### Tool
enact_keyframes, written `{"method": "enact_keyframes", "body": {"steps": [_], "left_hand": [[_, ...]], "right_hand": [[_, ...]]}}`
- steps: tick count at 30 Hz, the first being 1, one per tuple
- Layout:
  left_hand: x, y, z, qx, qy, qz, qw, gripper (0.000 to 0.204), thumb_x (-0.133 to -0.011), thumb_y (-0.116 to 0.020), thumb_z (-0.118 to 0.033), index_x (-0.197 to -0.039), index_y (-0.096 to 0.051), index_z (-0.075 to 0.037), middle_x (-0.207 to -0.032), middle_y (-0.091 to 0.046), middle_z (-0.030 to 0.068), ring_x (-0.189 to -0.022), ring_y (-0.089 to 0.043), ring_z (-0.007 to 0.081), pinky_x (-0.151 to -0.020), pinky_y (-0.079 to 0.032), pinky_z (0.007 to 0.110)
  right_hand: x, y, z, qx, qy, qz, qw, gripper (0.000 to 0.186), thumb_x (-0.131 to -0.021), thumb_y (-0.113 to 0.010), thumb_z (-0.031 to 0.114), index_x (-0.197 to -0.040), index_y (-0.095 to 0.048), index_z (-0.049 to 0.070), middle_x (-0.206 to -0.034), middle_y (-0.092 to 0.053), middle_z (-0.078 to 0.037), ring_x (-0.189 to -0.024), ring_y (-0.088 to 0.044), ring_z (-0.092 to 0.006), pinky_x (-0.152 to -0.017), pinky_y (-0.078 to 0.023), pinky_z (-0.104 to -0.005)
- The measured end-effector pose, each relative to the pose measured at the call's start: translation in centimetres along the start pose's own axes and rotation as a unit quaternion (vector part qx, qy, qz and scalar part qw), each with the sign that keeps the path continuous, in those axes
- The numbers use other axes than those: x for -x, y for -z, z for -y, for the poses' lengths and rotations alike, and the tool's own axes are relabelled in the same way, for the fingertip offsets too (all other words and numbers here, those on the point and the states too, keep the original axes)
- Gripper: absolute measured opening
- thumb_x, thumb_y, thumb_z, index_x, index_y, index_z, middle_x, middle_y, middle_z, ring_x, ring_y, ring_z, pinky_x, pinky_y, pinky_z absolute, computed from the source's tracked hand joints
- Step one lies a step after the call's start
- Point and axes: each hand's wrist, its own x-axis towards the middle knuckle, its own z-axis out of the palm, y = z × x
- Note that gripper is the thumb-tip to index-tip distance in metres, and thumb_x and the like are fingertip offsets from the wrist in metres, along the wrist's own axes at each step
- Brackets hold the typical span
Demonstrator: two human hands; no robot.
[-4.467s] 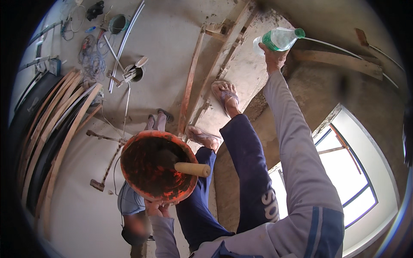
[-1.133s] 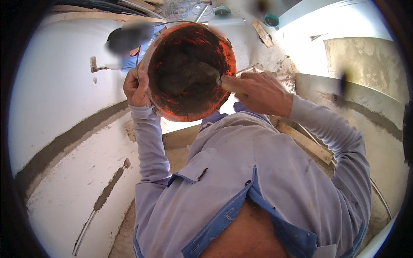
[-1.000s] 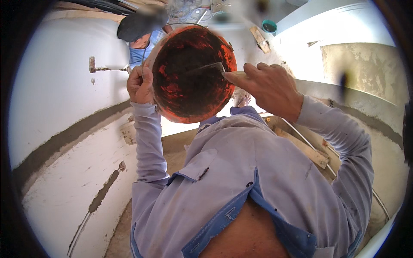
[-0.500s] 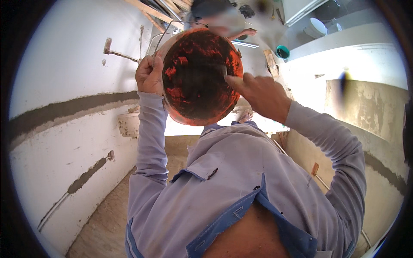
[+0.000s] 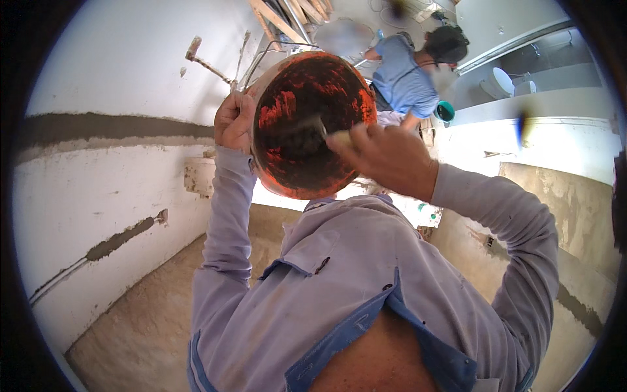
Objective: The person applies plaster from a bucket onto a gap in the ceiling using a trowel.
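Note:
A round orange bucket (image 5: 282, 112) is tilted up in front of my chest, its mouth toward me. Dark grey residue coats much of the inside, with bare orange streaks showing. My left hand (image 5: 235, 121) is closed on the left side of the rim, beside the raised wire handle. At the right of the mouth, my right hand (image 5: 392, 155) grips a trowel (image 5: 322, 128). Its thin metal edge is inside the bucket, blurred by motion; the rest of the blade is hard to make out.
Ahead, a person in a blue shirt (image 5: 403, 75) bends over close beyond the bucket. A green bucket (image 5: 445, 111) stands to their right, and a white bucket (image 5: 498, 83) farther right. Wooden planks (image 5: 277, 19) lie at the back. A white wall (image 5: 124, 183) runs along my left.
My right hand and the trowel have moved left, deeper over the bucket's mouth. The view has shifted, and the person in blue now shows farther right. My left hand keeps its hold.

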Motion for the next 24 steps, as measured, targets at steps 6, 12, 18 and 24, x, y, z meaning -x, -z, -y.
{"method": "enact_keyframes", "body": {"steps": [6,12,18,24], "left_hand": [[1.6,3.2,0.6,-0.011,-0.031,-0.047,0.998,0.025,-0.089,-0.058,-0.014,-0.068,-0.047,-0.007,-0.07,-0.046,-0.004,-0.066,-0.037,0.0051,-0.063,-0.035,0.02],[3.0,0.3,-0.2,-0.118,-0.046,-0.012,0.992,0.028,-0.087,-0.059,-0.014,-0.067,-0.04,-0.009,-0.074,-0.047,-0.0018,-0.068,-0.038,0.0061,-0.062,-0.033,0.022],[3.7,-1.9,-3.3,-0.202,-0.045,0.04,0.978,0.027,-0.086,-0.059,-0.012,-0.067,-0.04,-0.009,-0.076,-0.049,-0.0009,-0.077,-0.044,0.0087,-0.075,-0.035,0.023],[5.7,-1.5,-5.0,-0.145,-0.074,0.012,0.987,0.029,-0.086,-0.059,-0.011,-0.066,-0.038,-0.007,-0.087,-0.054,0.0038,-0.076,-0.037,0.0087,-0.071,-0.033,0.025]], "right_hand": [[-0.5,3.5,0.2,-0.083,0.017,0.087,0.993,0.042,-0.08,-0.054,0.014,-0.121,-0.047,0.018,-0.081,-0.053,-0.008,-0.069,-0.061,-0.0214,-0.05,-0.048,-0.0331],[-2.5,3.1,-2.9,-0.065,-0.066,0.078,0.993,0.047,-0.074,-0.054,0.003,-0.12,-0.047,0.011,-0.076,-0.056,-0.014,-0.064,-0.06,-0.029,-0.053,-0.047,-0.0401],[-2.8,-0.8,-5.7,-0.342,0.018,0.167,0.925,0.036,-0.07,-0.057,0.005,-0.106,-0.057,0.005,-0.084,-0.063,-0.015,-0.081,-0.061,-0.0351,-0.074,-0.046,-0.0438],[0.6,-4.5,-2.6,-0.582,-0.021,0.191,0.79,0.056,-0.073,-0.067,0.007,-0.126,-0.05,0.007,-0.097,-0.064,-0.014,-0.082,-0.06,-0.0176,-0.076,-0.047,-0.03]]}}
